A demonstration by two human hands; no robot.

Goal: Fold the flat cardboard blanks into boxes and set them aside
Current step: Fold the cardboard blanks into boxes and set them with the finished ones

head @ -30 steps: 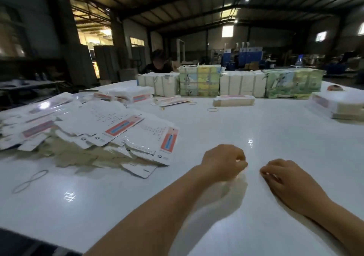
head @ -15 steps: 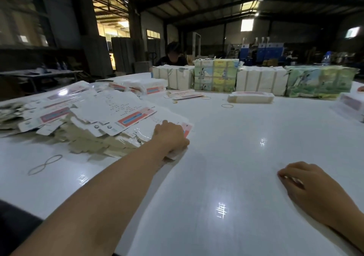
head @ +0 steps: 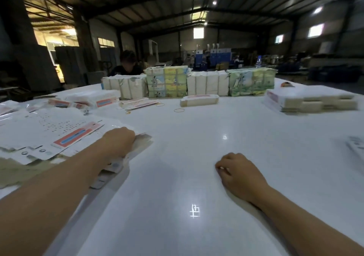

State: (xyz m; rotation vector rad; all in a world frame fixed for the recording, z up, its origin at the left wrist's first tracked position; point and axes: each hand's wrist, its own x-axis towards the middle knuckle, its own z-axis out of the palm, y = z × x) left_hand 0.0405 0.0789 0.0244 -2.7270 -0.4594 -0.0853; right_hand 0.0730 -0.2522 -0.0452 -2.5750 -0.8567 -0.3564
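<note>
We are at the pick-up step: our left hand (head: 120, 143) lies on the near corner of the loose heap of flat cardboard blanks (head: 49, 137) spread over the left side of the white worktop (head: 197, 157), its fingers curled over the edge of the top blank (head: 140, 140). It seems to grip that blank, though the fingertips are hidden under the card, so we cannot tell how firm the hold is. Our right hand (head: 239, 174) rests on the bare worktop well apart from the heap, fingers loosely curled and holding nothing. Nothing is folded in front of us yet, so we judge this box only just begun. Further off, a small stack of flattened cartons (head: 199, 100) and a few rubber bands (head: 179, 110) lie before a row of bundled packs (head: 187, 82) at the far edge, and another stack of blanks (head: 309, 100) sits to the right. The next move calls for sliding one single blank free of the heap without dragging its neighbours, bringing it to the open space between our hands, and having the right hand meet it to start the folds.
</note>
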